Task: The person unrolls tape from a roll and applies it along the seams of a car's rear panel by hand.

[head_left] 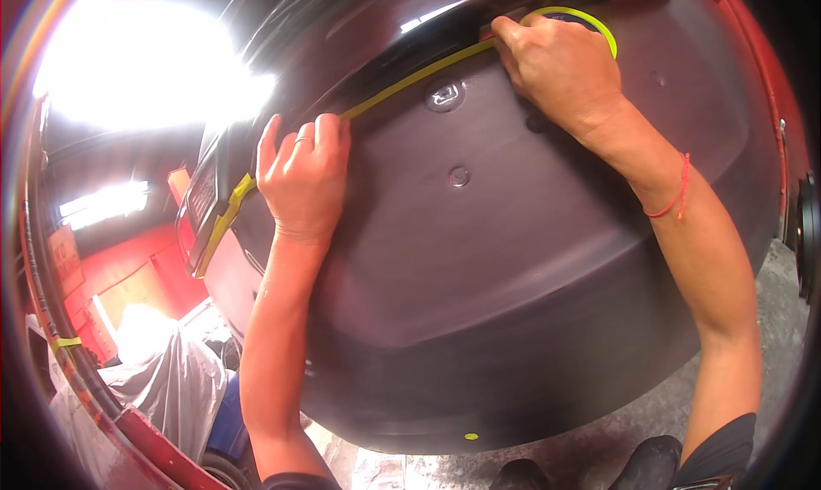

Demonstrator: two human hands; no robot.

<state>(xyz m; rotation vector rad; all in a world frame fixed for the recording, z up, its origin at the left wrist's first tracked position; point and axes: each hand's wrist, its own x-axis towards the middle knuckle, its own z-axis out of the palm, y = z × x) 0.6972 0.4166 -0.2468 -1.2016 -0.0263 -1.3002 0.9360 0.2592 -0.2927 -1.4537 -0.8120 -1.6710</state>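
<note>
Yellow tape strip (pixel 419 78) runs straight btwn two hands along upper edge of grey car panel (pixel 547 233)

L hand (pixel 304 161) is at the strip's left end, fingers bent; their tips face away, so can't tell if they pinch or press. R hand (pixel 564 67), up & to the right, is curled round the near side of the tape roll (pixel 610 41), w/ the strip leading off it. Can't tell if the span btwn them touches the panel all along.

Below the strip: a round recess (pixel 445 95) & a smaller round mark (pixel 459 176). Another yellow strip (pixel 227 216) sits left of the L hand.

Tape is prob. v. light, soft, sticky & easily creased or torn; roll prob. stiffer. Best hold: roll by its rim, strip by its extreme end, fingers off the sticky side. Panel looks smooth, maybe easily marked.
</note>
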